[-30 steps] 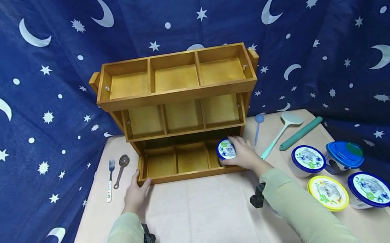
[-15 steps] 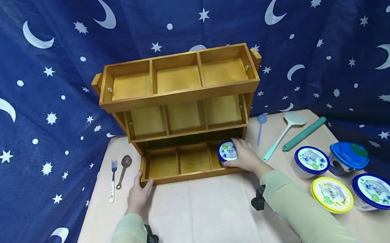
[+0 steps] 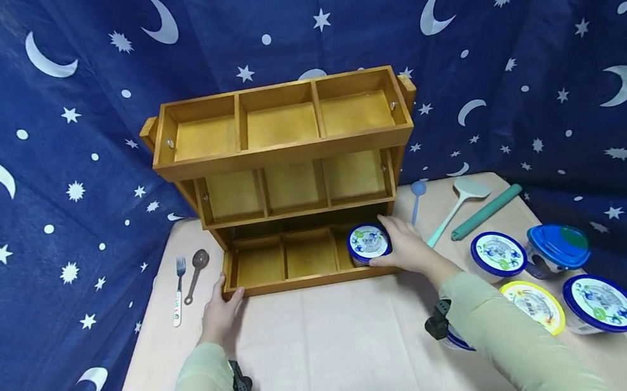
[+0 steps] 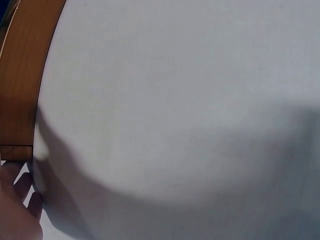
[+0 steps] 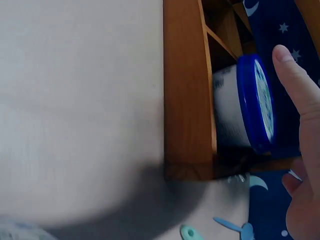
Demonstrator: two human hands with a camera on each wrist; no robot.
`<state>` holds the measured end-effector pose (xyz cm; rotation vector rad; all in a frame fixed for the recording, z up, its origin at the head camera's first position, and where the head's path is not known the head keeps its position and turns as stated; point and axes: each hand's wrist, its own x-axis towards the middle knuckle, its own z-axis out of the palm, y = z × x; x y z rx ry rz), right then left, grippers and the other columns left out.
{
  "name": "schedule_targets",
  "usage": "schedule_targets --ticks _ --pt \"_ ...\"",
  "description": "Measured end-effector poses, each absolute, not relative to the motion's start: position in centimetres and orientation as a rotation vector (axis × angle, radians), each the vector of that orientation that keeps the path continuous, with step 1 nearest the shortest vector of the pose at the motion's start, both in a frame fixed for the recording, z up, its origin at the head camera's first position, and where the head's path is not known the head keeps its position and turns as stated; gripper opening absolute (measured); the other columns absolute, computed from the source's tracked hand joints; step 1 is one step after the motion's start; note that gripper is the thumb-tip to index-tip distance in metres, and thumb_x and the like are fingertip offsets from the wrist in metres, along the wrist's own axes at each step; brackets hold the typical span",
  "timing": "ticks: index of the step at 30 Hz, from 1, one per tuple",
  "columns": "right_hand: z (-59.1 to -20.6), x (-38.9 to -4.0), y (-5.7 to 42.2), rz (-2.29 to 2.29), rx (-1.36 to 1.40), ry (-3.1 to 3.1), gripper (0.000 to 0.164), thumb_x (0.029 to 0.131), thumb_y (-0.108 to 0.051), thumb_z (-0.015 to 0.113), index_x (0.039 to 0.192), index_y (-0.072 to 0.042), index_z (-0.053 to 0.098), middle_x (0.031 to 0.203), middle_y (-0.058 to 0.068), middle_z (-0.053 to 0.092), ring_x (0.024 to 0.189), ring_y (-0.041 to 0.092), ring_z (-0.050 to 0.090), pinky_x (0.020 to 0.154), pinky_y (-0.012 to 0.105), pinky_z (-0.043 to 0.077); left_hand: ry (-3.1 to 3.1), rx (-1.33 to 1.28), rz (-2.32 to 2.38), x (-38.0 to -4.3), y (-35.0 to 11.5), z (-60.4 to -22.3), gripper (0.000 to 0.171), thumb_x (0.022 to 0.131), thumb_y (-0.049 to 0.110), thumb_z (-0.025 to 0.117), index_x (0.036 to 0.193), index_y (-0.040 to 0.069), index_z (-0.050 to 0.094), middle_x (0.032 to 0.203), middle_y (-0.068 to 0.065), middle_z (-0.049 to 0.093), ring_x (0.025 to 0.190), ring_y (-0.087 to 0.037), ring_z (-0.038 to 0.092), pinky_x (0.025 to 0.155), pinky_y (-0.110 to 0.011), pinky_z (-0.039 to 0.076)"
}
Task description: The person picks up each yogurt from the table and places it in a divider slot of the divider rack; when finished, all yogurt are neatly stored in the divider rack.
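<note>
A tiered wooden organizer [image 3: 283, 151] stands at the back of the table, with three compartments in each tier. My left hand [image 3: 219, 312] holds the front left corner of its bottom tray; in the left wrist view the fingers [image 4: 22, 186] rest against the tray's end. A round tub [image 3: 368, 242] with a blue-rimmed lid sits in the bottom right compartment. Beside it, my right hand [image 3: 410, 246] is spread, its fingers straight. The right wrist view shows the thumb [image 5: 292, 72] apart from the tub's lid [image 5: 256, 105].
On the left lie a fork [image 3: 179, 292] and a brown spoon [image 3: 196, 275]. A blue spoon [image 3: 417, 191], a turner [image 3: 458, 206] and a green rod [image 3: 486, 212] lie on the right. Several lidded tubs, one yellow-rimmed [image 3: 534, 307], stand near the right forearm.
My right hand has let go of the tub and shifted right, uncovering more of its lid. The tub stays in its compartment. My left hand keeps its place.
</note>
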<state>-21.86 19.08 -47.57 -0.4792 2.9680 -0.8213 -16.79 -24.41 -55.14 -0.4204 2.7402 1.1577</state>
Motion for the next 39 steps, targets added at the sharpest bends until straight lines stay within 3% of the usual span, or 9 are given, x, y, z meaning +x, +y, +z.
schedule_targets --ticks 9,18,31,39 --pt "-46.3 -20.4 21.7 -0.777 -0.503 2.934 0.105 0.070 -0.044 0.080 0.145 0.003 0.023 0.143 0.031 0.029 0.130 0.049 0.022 0.104 0.060 0.018 2.725 -0.413 1.182 -16.6 -24.5 -55.0 0.076 0.095 0.046 0.048 0.152 0.017 0.008 0.149 -0.027 0.022 0.132 -0.049 0.024 0.106 -0.057 0.019" --pt "-44.9 -18.8 24.9 -0.673 -0.420 2.896 0.113 0.066 -0.067 0.070 0.146 -0.003 0.025 0.145 0.025 0.030 0.132 0.046 0.022 0.100 0.066 0.021 2.728 -0.405 1.176 -16.7 -24.4 -55.1 0.077 0.095 0.049 0.047 0.152 0.017 0.007 0.150 -0.026 0.021 0.132 -0.049 0.023 0.106 -0.057 0.019" --pt "-45.0 -16.3 28.1 -0.594 -0.428 2.820 0.103 0.065 -0.070 0.068 0.145 -0.013 0.035 0.144 0.025 0.032 0.129 0.051 0.024 0.093 0.072 0.023 2.709 -0.444 1.164 -16.7 -24.2 -55.2 0.077 0.094 0.049 0.046 0.152 0.019 0.005 0.150 -0.026 0.020 0.133 -0.048 0.022 0.106 -0.058 0.020" --pt "-45.6 -14.6 29.1 -0.520 -0.510 2.762 0.102 0.064 -0.069 0.070 0.142 -0.012 0.040 0.140 0.024 0.039 0.125 0.050 0.030 0.092 0.070 0.028 2.708 -0.420 1.153 -16.6 -24.2 -55.4 0.078 0.094 0.051 0.046 0.152 0.019 0.005 0.148 -0.028 0.022 0.131 -0.050 0.025 0.105 -0.058 0.021"
